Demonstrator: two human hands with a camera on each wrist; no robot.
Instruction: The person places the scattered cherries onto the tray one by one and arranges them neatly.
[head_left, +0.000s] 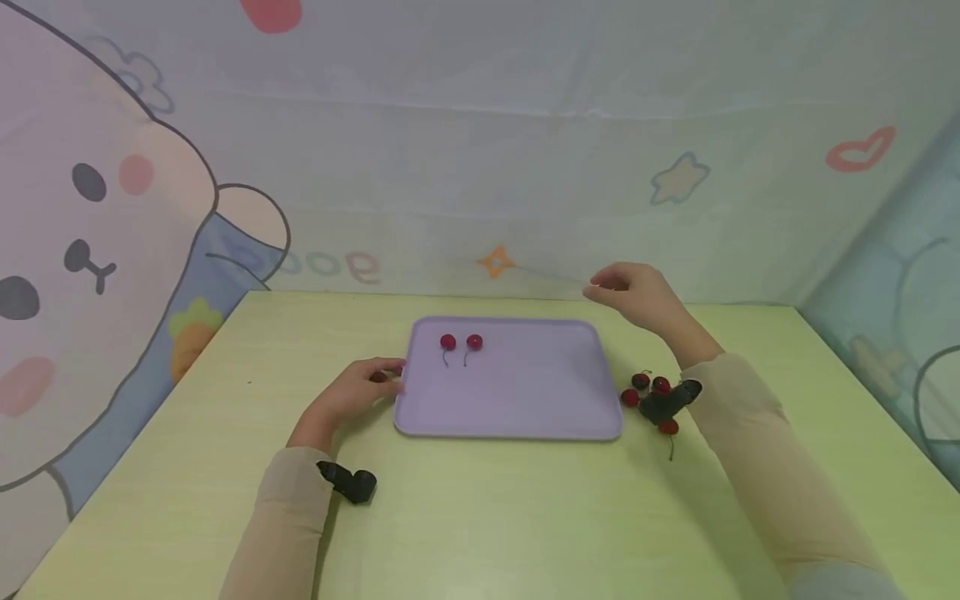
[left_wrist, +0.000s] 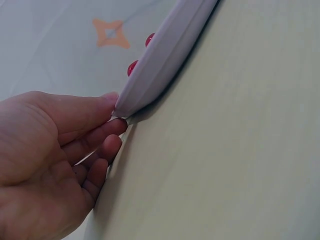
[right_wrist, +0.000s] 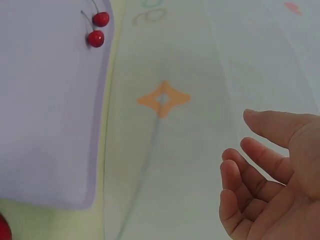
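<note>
A lavender tray (head_left: 517, 408) lies on the pale green table (head_left: 480, 517). Two red cherries (head_left: 447, 342) (head_left: 474, 342) with stems sit near its far left corner. My left hand (head_left: 366, 385) pinches the tray's left rim, thumb (left_wrist: 95, 107) on top and fingers (left_wrist: 107, 131) tucked under the edge of the tray (left_wrist: 160, 65). My right hand (head_left: 628, 289) hovers above the tray's far right corner, holding nothing, with its fingers (right_wrist: 260, 160) loosely curved. The right wrist view shows the tray (right_wrist: 50, 110) and both cherries (right_wrist: 101, 19) (right_wrist: 95, 38).
Several loose cherries (head_left: 643, 382) lie on the table just right of the tray, one (head_left: 668, 427) nearer me. A printed cloth backdrop (head_left: 495, 262) rises along the table's far edge. Black wrist cameras (head_left: 352, 483) (head_left: 670, 400) sit on both sleeves.
</note>
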